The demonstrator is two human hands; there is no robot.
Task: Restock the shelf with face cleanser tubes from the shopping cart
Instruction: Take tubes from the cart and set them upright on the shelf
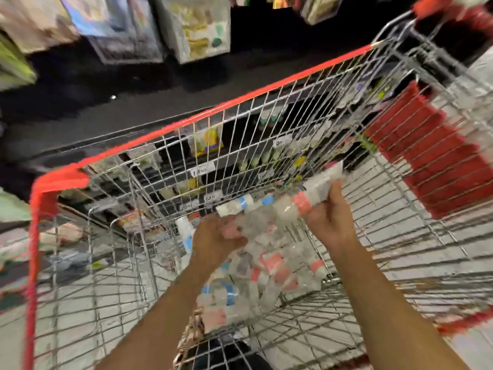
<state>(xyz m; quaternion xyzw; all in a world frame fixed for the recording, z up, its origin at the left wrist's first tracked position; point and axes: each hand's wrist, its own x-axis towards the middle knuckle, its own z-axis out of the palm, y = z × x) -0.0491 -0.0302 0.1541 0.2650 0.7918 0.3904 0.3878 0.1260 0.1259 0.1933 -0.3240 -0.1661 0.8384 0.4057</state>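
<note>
Gathering stock: right hand (330,217) is clamped round a pink-banded tube (317,192), held just above the tube pile (269,263) in the shopping cart (186,124). Left hand (216,236) sits in the pile, grip unreadable (motion blur). Get firm hold of both, then lift clear of the wire.

We look down into a wire shopping cart (240,102) with a red rim, which fills most of the view. On its mesh bottom, toward six o'clock, lies a loose heap of tubes (266,276), white and clear with pink or blue ends, piled across one another. A red flap (432,156) hangs at three o'clock. Past the far wall, at twelve o'clock, a dark shelf (80,124) carries blurred packs (206,141) and white price tags (203,170). A pale floor (80,303) shows beneath.
</note>
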